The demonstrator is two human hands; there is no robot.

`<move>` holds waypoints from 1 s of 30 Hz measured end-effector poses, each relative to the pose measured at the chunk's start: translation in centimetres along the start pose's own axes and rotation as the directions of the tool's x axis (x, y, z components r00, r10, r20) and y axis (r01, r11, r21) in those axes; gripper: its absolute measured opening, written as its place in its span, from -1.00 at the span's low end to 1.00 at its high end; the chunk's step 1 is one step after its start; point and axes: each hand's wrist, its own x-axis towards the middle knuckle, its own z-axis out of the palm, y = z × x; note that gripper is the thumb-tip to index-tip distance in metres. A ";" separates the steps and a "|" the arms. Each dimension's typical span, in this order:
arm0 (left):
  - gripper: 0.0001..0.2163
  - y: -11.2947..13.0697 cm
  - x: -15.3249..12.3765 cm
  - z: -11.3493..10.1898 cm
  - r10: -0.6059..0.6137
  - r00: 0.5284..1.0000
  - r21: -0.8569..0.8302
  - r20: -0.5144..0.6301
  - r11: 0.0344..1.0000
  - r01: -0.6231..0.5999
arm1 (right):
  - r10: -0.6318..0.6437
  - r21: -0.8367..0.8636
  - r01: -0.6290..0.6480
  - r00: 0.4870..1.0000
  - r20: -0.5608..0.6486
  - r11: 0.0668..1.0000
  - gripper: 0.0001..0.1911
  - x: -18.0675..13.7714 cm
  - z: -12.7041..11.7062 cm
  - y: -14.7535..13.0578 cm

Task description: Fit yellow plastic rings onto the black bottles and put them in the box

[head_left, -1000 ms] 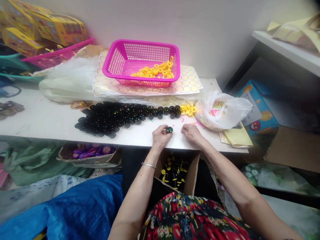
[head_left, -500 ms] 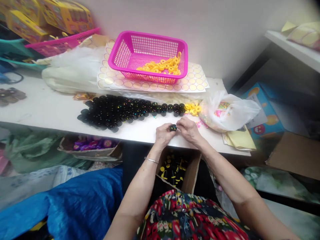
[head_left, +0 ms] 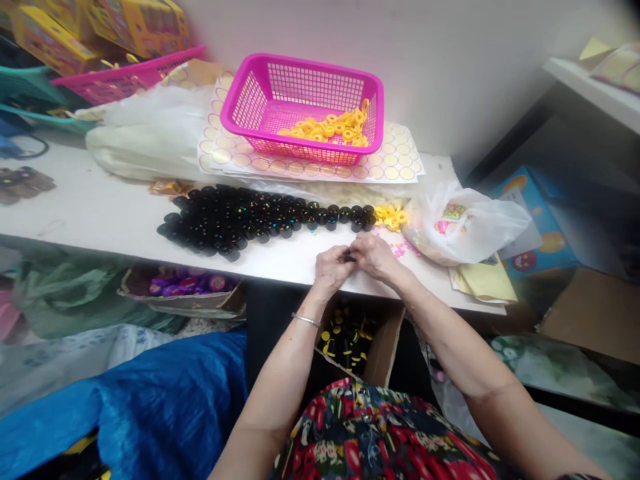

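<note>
My left hand is closed around a small black cylinder-shaped piece, just above the table's front edge. Against the top of that piece are the pinched fingers of my right hand, which cover most of it; whatever they hold is hidden. Behind my hands runs a long cluster of similar black pieces, dotted with coloured specks. Small yellow rings lie in a heap at its right end. Tiny pink bits are scattered beside my right hand.
A pink basket with yellow rings stands on sheets of round stickers. To the right sits a white plastic bag on yellow paper. An open carton with black and yellow pieces is below the table edge.
My right fingers have come in over the black piece, which showed plainly between my hands before and is now mostly covered. The view has shifted slightly.
</note>
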 end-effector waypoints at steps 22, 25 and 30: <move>-0.74 -0.7 0.6 0.0 -0.017 0.999 -0.054 -0.029 0.998 0.016 | 0.490 -0.122 -0.568 0.784 -0.381 0.814 -0.73 1.8 0.0 5.9; -0.75 -0.7 0.6 0.0 -0.001 0.999 -0.041 -0.034 0.999 -0.001 | 0.493 -0.186 -0.585 0.785 -0.374 0.790 -0.69 2.2 0.2 6.4; -0.75 -0.7 0.6 0.0 0.011 1.000 -0.059 -0.021 0.998 -0.012 | 0.454 -0.222 -0.536 0.827 -0.331 0.814 -0.66 2.5 -1.1 7.4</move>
